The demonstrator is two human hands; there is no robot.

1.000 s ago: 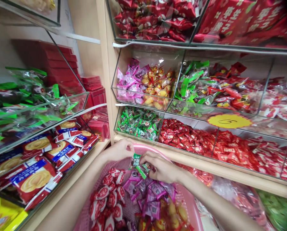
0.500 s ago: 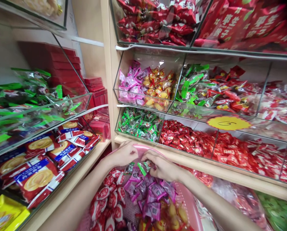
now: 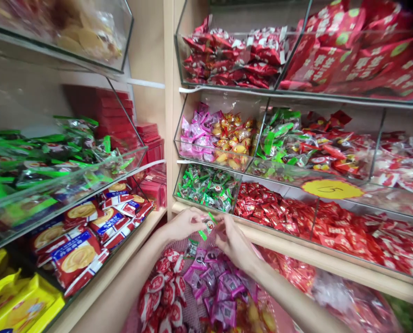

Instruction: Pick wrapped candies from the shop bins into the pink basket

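A small wrapped candy, clear in the middle with bright green ends and a spot of red and white, tilts in the fingertips of the left hand, just beside those of the right hand, above a pink mesh basket. Inside the basket, red-and-white packets are heaped on the left, pink-purple packets fill the middle, and yellow candies in clear wrap lie at lower right. A single dark green packet rests near the far side, beside the pink-purple packets.
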